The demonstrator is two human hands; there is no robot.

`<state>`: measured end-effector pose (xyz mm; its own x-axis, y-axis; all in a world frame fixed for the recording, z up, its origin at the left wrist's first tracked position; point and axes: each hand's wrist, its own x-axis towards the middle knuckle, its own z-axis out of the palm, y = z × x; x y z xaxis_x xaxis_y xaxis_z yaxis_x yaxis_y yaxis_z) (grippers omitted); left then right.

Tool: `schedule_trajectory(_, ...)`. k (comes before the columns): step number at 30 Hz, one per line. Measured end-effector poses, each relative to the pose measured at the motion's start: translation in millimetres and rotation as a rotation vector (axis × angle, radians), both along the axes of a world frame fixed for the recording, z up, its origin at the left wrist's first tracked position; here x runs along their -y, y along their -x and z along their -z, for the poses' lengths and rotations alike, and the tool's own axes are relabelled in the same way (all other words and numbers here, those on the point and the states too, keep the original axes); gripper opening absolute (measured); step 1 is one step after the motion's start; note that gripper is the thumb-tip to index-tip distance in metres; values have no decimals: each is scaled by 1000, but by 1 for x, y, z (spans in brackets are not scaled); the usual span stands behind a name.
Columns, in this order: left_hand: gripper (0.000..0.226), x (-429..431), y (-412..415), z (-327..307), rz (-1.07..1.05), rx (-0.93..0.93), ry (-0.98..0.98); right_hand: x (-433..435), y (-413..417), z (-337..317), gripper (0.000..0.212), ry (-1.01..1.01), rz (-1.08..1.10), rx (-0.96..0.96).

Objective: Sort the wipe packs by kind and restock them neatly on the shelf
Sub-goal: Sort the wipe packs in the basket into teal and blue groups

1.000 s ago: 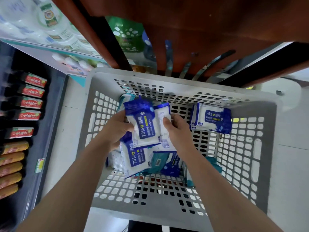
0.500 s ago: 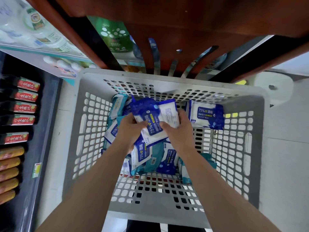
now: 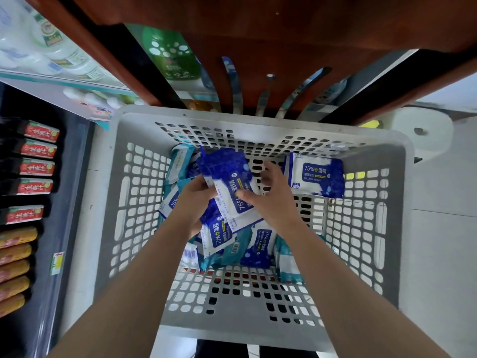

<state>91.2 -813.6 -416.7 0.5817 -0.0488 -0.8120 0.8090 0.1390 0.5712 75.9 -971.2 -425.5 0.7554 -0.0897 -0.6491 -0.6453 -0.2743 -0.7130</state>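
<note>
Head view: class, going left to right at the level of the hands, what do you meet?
Red-labelled bottles → basket's left wall → left hand → held wipe pack → right hand → leaning wipe pack → basket's right wall.

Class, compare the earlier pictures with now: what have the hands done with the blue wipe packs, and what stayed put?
The right hand has loosened: its fingers, earlier tucked behind the held blue packs, now spread beside them, only the thumb on top. The left hand still grips the packs, which barely shifted. The lone pack at the far wall, the pile below and the basket stayed.
</note>
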Motion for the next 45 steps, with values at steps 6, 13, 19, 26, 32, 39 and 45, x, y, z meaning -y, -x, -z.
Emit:
schedule_trajectory(6,19,-2,-4,4,-10,-44,18,4,-1,3,43,-152,124,-45)
schedule_trajectory(13,75,3,-9,1,219,1,-14,11,-4,4,29,-352,128,-275)
schedule_trajectory(19,20,-7,-22,9,-330,-11,-47,18,2,5,14,-573,474,-354)
schedule_trajectory(26,12,-1,-36,8,-424,-119,37,18,17,8,28,-631,251,-376)
schedule_trajectory(32,37,12,-48,-9,-235,-252,39,15,14,8,46,-547,34,-265)
schedule_trajectory(39,76,13,-24,-3,141,-167,59,13,13,13,47,-531,453,-200)
schedule_trajectory(45,46,24,-6,2,665,-108,-47,23,28,18,49,-493,489,-224)
